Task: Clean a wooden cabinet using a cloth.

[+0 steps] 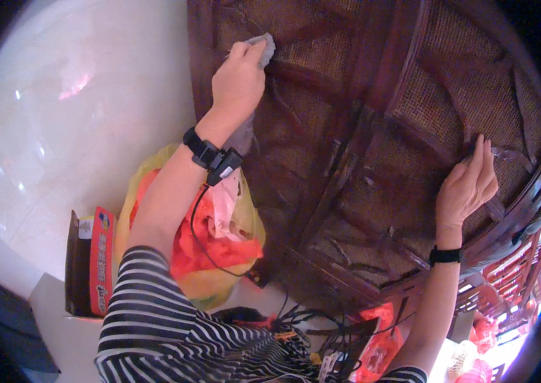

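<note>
A dark reddish-brown wooden cabinet front [361, 62] fills the upper right, with woven-textured panels [318, 45] behind carved, branch-like wood strips. My left hand [239, 81] grips a grey cloth [267, 51] and presses it to the left panel, near the cabinet's edge. Part of the cloth is hidden under the fingers. My right hand [466, 186] rests against the right panel beside a carved strip [457, 105]. Its fingers lie close together, and whether anything is under them is hidden. Black straps circle both wrists; the left one carries a small black device [224, 166] with a cable.
Below my left forearm sits a yellow plastic bag [246, 210] with red plastic inside. An open red-and-brown box [100, 263] bearing writing stands left of it. Tangled black cables [299, 316] lie near my body. Red wooden railings [514, 273] show at right, a pale wall [108, 95] at left.
</note>
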A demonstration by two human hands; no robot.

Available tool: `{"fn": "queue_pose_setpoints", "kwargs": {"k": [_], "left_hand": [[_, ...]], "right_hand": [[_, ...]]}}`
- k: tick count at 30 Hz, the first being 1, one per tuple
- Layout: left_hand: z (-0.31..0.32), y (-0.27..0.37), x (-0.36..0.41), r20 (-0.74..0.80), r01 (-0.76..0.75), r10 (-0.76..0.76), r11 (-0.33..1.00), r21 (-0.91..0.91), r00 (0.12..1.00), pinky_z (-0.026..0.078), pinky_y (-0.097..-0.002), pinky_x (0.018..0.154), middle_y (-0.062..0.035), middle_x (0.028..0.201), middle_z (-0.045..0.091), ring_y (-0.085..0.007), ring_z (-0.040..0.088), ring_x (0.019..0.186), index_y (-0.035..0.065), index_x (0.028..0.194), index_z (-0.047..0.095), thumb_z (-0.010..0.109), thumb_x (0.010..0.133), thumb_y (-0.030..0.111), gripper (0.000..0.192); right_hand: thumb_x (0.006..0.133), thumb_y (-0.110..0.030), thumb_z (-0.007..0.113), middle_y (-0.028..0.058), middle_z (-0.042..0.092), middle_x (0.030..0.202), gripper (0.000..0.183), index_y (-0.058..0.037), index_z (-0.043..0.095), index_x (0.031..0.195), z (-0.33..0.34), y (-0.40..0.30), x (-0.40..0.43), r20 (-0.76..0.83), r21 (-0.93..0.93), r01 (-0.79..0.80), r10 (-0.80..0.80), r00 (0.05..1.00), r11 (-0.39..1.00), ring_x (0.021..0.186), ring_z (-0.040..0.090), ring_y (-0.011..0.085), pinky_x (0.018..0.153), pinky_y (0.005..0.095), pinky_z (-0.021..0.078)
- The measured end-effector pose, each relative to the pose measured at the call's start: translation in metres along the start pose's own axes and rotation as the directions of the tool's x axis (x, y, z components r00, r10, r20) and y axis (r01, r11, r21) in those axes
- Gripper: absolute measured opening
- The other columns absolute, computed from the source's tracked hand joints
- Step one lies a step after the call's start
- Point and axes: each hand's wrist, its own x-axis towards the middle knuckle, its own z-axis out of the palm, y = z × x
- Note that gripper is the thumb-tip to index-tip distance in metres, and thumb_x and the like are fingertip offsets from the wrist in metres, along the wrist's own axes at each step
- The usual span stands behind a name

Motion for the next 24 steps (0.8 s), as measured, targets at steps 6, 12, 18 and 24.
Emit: {"fn": "queue_pose_setpoints", "kwargs": {"k": [6,12,18,24], "left_hand": [[-0.015,0.036,-0.014,-0.075,0.032,-0.051,0.972,-0.234,0.996,0.052,-0.0390,0.081,-0.0111,0.111,0.059,-0.0324,0.062,0.095,0.0121,0.121,0.063,0.065,0.081,0.011,0.040],[0.006,0.095,-0.038,-0.009,-0.141,0.146,0.933,-0.332,0.989,0.054,-0.0400,0.076,-0.0105,0.107,0.060,-0.0343,0.064,0.089,0.0130,0.121,0.062,0.064,0.078,0.006,0.044],[-0.001,0.101,-0.040,-0.046,-0.078,0.066,0.924,-0.374,0.997,0.054,-0.0371,0.075,-0.0099,0.106,0.060,-0.0302,0.064,0.090,0.0151,0.121,0.063,0.068,0.075,0.005,0.048],[-0.004,0.112,-0.051,-0.029,-0.255,0.260,0.908,-0.333,0.965,0.055,-0.0373,0.075,-0.0095,0.108,0.058,-0.0300,0.064,0.087,0.0139,0.123,0.062,0.065,0.074,0.001,0.051]], "right_hand": [[0.090,-0.011,0.053,0.0026,0.053,0.139,0.047,-0.0130,0.053,0.137,0.003,-0.001,-0.002,-0.021,0.013,0.006,-0.005,1.000,1.000,0.113,0.051,0.0208,0.097,0.0358,0.0351],[0.088,-0.011,0.056,0.0017,0.054,0.137,0.047,-0.0147,0.056,0.135,0.005,0.003,-0.002,-0.045,0.003,0.012,-0.011,0.999,1.000,0.107,0.053,0.0220,0.095,0.0361,0.0373],[0.089,-0.013,0.055,0.0021,0.054,0.137,0.046,-0.0146,0.056,0.135,0.003,0.002,-0.002,-0.047,0.012,0.021,-0.021,0.999,1.000,0.106,0.052,0.0217,0.096,0.0357,0.0371],[0.090,-0.015,0.055,0.0018,0.055,0.136,0.046,-0.0149,0.055,0.135,0.002,0.004,-0.002,-0.037,0.019,0.023,-0.022,0.999,1.000,0.108,0.052,0.0213,0.097,0.0354,0.0361]]}}
